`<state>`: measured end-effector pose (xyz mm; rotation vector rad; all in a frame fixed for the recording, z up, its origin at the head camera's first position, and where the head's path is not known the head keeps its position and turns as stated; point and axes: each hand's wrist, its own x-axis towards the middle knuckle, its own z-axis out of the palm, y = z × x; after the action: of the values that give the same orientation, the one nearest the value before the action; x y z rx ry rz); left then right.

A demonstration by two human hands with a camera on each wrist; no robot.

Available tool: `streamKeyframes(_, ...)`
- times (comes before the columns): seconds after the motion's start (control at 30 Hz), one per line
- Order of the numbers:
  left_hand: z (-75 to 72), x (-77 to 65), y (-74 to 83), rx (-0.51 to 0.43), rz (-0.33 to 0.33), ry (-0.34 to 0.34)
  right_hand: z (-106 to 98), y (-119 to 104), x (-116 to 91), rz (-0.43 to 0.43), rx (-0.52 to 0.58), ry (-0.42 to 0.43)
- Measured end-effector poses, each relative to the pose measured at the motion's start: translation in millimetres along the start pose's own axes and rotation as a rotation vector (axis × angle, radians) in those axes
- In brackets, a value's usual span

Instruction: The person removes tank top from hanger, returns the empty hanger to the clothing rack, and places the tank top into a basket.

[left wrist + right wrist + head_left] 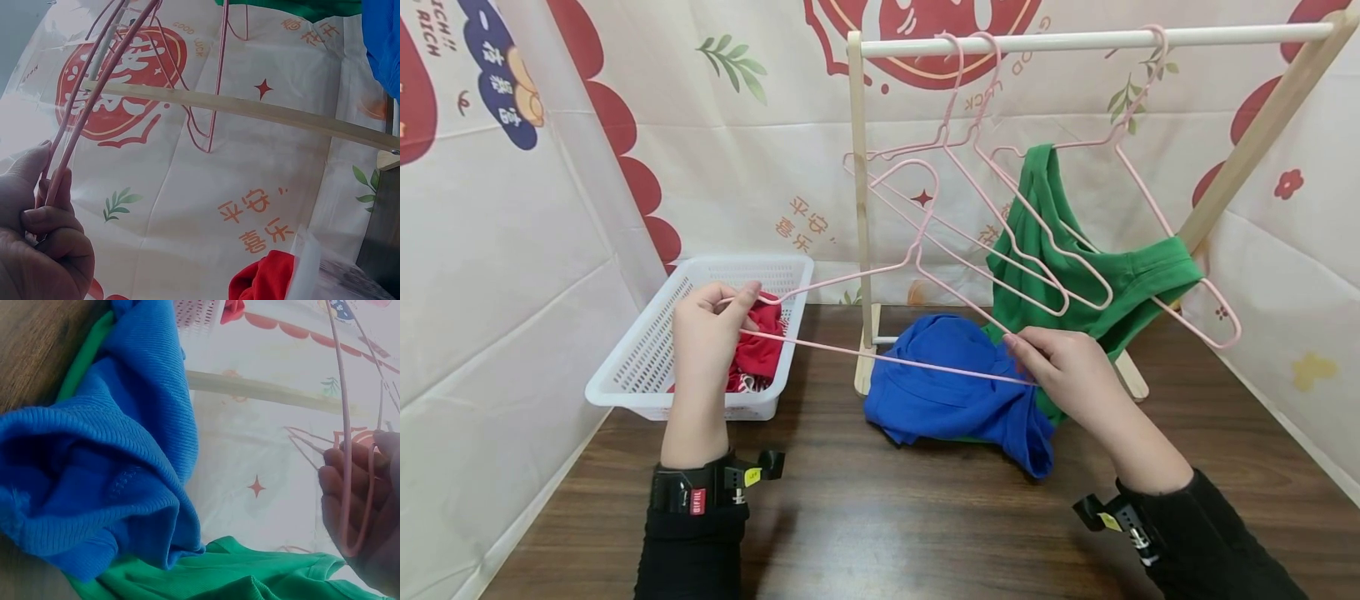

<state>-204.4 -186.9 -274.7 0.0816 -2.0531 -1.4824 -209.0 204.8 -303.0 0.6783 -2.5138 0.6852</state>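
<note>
Blue garment (pixel 955 387) hides lower green garment (pixel 1075 275); basket (pixel 647 367) contents unclear.

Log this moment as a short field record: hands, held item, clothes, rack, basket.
left hand: pinches one end of the pink wire hanger
right hand: pinches its other end, above the blue garment
blue garment: crumpled on the wooden table, overlapping the green one
green garment: draped on a hanger on the wooden rack
rack: also carries empty pink hangers
white basket: left of the rack, holds a red garment
</note>
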Motion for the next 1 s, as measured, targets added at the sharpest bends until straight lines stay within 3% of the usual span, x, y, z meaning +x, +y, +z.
streamKeyframes(0.27,0.0,-1.6,4.5,-0.034,-0.043,-0.002,-0.9,2.4,-2.3,-0.174,-0.009,0.191)
streamKeyframes(0.4,-0.5,-2.2,6.6,-0.061,-0.054,-0.004,-3.9,0.4,-3.0,-0.234,-0.043,0.245)
streamKeyframes(0.67,-1.4,-3.0,5.8,-0.127,-0.063,0.037,-10.7,-2.6,-6.4,-0.248,-0.057,0.213)
streamKeyframes(1.0,-3.9,-3.3,5.3,-0.207,-0.011,0.084,-16.6,-3.8,-8.7,-0.263,-0.012,0.215)
